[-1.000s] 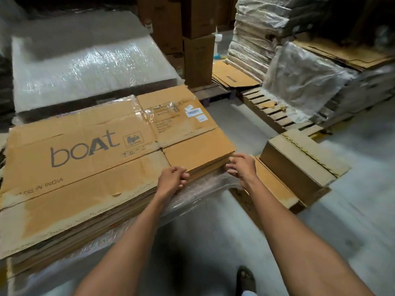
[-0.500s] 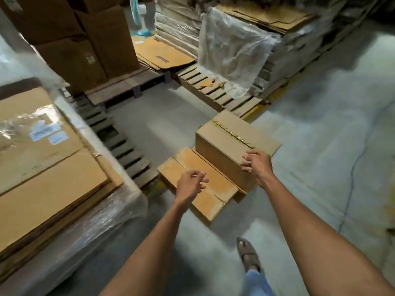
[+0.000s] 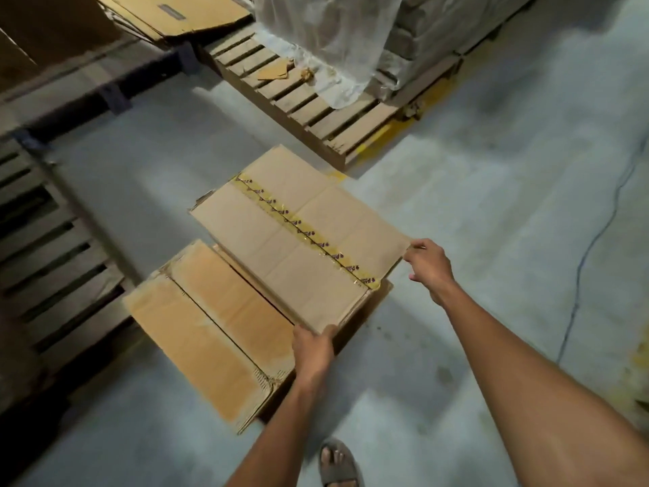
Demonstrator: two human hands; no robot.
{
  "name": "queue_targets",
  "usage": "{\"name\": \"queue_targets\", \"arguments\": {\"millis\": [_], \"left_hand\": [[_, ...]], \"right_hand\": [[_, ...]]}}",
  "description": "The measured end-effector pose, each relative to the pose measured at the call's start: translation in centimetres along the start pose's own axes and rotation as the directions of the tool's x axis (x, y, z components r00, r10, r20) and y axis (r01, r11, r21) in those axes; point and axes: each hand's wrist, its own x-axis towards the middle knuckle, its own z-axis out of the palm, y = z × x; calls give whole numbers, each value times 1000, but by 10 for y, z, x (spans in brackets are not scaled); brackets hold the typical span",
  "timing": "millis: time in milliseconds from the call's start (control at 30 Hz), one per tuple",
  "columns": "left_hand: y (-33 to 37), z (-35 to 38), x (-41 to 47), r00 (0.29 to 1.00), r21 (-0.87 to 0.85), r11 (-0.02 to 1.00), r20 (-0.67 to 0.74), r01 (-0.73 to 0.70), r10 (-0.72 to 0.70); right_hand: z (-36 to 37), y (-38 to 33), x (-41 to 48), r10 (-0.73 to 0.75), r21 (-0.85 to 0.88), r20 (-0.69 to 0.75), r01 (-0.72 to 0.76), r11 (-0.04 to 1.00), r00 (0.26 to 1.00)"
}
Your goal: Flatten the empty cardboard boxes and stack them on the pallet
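Note:
A brown cardboard box [image 3: 281, 247] with a strip of yellow printed tape along its top seam stands on the concrete floor in the middle of the view. My left hand [image 3: 312, 349] grips its near bottom corner, fingers curled under the edge. My right hand [image 3: 430, 263] pinches the right corner of the same top face. A second piece of cardboard [image 3: 207, 332], orange-brown and lying flat with its flaps spread, sits on the floor to the left of the box and partly under it.
A wooden pallet [image 3: 305, 100] with plastic-wrapped stacks [image 3: 351, 40] stands behind the box. Another pallet [image 3: 45, 240] runs along the left edge. Flat cardboard sheets [image 3: 175, 15] lie at the top left. My sandalled foot [image 3: 339, 463] is at the bottom; a thin cable [image 3: 590, 247] crosses the floor at right.
My view turned right from the wrapped stack of flat cartons to the floor. Both hands left that stack, reached the taped box and took hold of its near corners.

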Motion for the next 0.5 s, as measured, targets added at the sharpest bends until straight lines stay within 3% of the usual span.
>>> {"name": "queue_targets", "arguments": {"millis": [167,367,500], "left_hand": [[-15,33,39,995,-231,968,13,97,-96],[-3,45,38,979,-502,851,-34,156,-199],[-5,17,36,975,-580,807,-94,109,-199]], "right_hand": [[9,15,63,26,-110,171,-7,994,985],[24,19,79,-9,-234,188,54,971,982],[29,8,62,-25,-196,184,62,979,983]]}}
